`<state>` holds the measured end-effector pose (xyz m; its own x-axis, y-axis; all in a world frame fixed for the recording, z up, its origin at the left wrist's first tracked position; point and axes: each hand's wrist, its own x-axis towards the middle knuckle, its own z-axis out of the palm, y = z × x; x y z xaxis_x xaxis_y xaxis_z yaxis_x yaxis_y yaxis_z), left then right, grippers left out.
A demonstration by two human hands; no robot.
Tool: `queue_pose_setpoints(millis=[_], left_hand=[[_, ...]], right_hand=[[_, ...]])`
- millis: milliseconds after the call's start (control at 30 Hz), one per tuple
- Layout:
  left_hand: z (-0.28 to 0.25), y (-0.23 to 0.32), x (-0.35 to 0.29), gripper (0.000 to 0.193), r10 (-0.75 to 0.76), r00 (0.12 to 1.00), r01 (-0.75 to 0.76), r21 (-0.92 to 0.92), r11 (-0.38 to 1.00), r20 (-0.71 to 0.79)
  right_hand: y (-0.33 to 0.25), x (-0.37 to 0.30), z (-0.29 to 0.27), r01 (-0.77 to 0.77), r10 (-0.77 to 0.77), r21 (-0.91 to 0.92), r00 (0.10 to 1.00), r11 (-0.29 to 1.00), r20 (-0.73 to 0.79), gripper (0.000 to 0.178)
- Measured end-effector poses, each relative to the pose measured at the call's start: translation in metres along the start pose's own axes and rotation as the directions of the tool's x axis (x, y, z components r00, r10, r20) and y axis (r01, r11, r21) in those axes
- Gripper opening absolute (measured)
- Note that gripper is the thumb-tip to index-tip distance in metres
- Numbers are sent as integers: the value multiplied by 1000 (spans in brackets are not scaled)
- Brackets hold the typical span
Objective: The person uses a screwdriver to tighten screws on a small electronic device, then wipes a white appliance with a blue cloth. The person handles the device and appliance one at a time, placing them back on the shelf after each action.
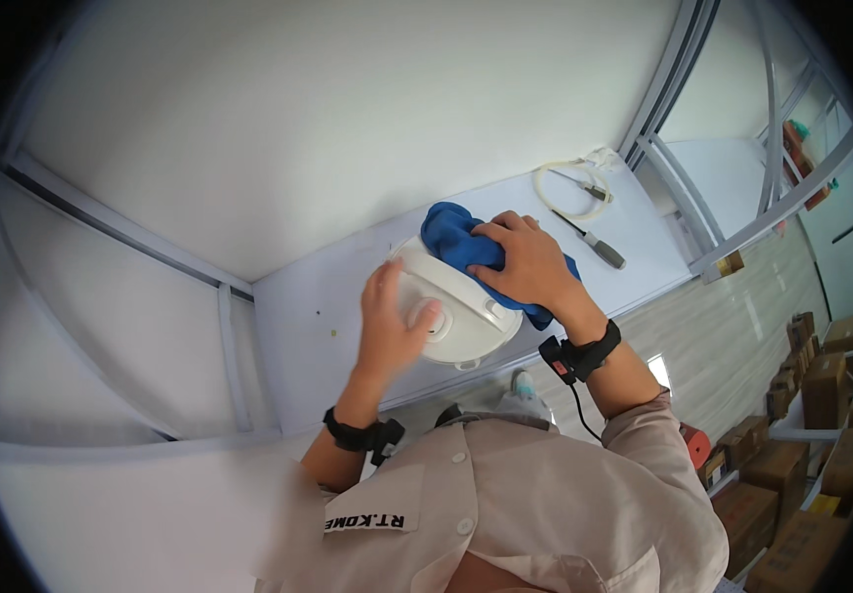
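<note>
A white, rounded appliance (461, 341), which looks like a rice cooker seen from above, stands on the white table. A bar-like handle crosses its top, and a round raised vent lies left of that. My right hand (525, 259) is closed on a blue cloth (451, 235), pressing it against the appliance's right side. The cloth is bunched and hangs over the edge, covering that part. Over the left side, next to the round vent, is my left hand (392, 321), slightly blurred, thumb and fingers apart and holding nothing. Whether it touches the surface, I cannot tell.
On the table's right lie a grey-handled screwdriver (604, 250), a second, smaller screwdriver (596, 192) and a looped cream tube (542, 188). A white wall (347, 109) rises behind. Metal frame posts (658, 188) stand at the right; cardboard boxes (826, 390) are stacked beyond.
</note>
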<state>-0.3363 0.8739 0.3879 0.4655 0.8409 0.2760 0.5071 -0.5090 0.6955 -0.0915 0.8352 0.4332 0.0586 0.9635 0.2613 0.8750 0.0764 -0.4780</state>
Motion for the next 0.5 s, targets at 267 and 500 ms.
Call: queue_pose_setpoints(millis=[267, 500], left_hand=[[11, 35, -4, 115, -13, 1000, 9, 205, 979, 18], [12, 35, 0, 119, -152, 988, 152, 122, 981, -14]], right_hand=[[0, 40, 11, 397, -390, -13, 908, 918, 154, 34], [-1, 46, 20, 344, -335, -36, 930, 938, 152, 32]])
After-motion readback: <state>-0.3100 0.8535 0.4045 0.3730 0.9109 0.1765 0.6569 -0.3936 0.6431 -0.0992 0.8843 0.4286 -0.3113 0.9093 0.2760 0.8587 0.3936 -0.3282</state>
